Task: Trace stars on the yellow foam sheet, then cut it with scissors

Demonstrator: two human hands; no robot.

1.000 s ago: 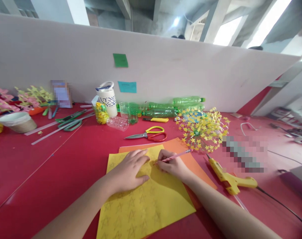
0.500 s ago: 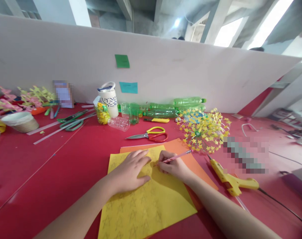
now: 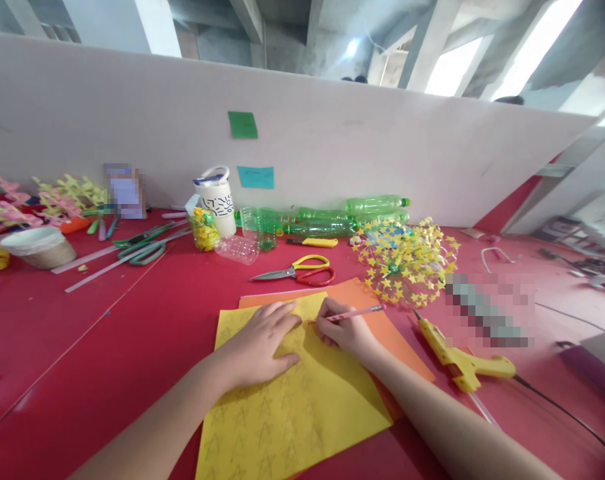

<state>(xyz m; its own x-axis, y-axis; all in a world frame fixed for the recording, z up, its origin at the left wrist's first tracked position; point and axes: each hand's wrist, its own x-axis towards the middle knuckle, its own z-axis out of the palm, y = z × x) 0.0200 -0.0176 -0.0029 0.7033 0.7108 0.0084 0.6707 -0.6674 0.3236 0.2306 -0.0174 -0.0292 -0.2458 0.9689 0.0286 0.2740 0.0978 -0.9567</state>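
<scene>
A yellow sheet of paper (image 3: 292, 413) covered with pencilled star outlines lies on the red table, on top of an orange sheet (image 3: 382, 330). My left hand (image 3: 260, 347) rests flat on the yellow sheet with its fingers stretched out. My right hand (image 3: 345, 328) is closed round a pink pencil (image 3: 355, 313), whose tip touches the upper part of the yellow sheet.
A yellow glue gun (image 3: 457, 357) with a black cable lies right of the paper. Behind it stand a star-covered ornament (image 3: 405, 260), yellow-and-red scissors (image 3: 300, 268), green plastic bottles (image 3: 332, 217), a white mug (image 3: 216, 200) and green scissors (image 3: 142, 243). A white partition (image 3: 332, 133) closes the back.
My right hand has shifted very slightly with the pencil on the yellow sheet. My left hand stays flat in the same place.
</scene>
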